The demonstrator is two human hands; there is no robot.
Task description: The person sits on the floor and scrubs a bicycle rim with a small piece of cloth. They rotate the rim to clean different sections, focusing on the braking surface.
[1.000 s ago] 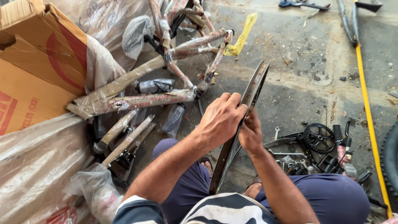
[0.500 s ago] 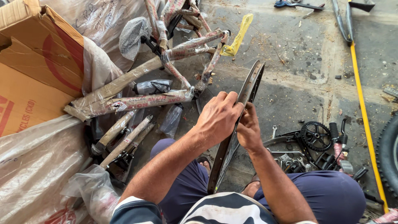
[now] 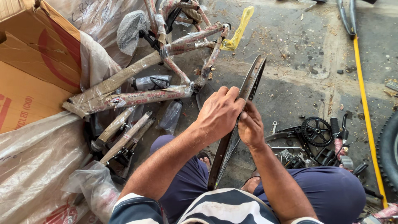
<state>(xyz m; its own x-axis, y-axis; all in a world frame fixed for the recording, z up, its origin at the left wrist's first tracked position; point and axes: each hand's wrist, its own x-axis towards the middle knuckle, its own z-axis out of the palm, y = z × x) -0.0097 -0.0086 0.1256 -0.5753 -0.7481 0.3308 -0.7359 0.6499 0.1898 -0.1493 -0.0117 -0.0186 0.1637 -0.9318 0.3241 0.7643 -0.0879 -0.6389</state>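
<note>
The floor is bare grey concrete, stained, cracked and littered with small debris, with a yellow strip running down its right side. On the left stand a brown cardboard box and sheets of clear plastic wrap; beside them lies a bicycle frame bound in paper and plastic. To the right, a black chainring with crank, handlebar parts and small tools lie in a heap, and a knobby tyre shows at the edge. The person sits low with knees apart, and a dark bicycle wheel rim stands edge-on between them, tilted away. The left hand is wrapped over the rim from the left, fingers curled round its edge; the right hand presses against it from the right, fingers pinched together at its inner face. Compared with a second ago, both hands sit at the same place on the rim and it leans alike; only the view has drifted slightly.
</note>
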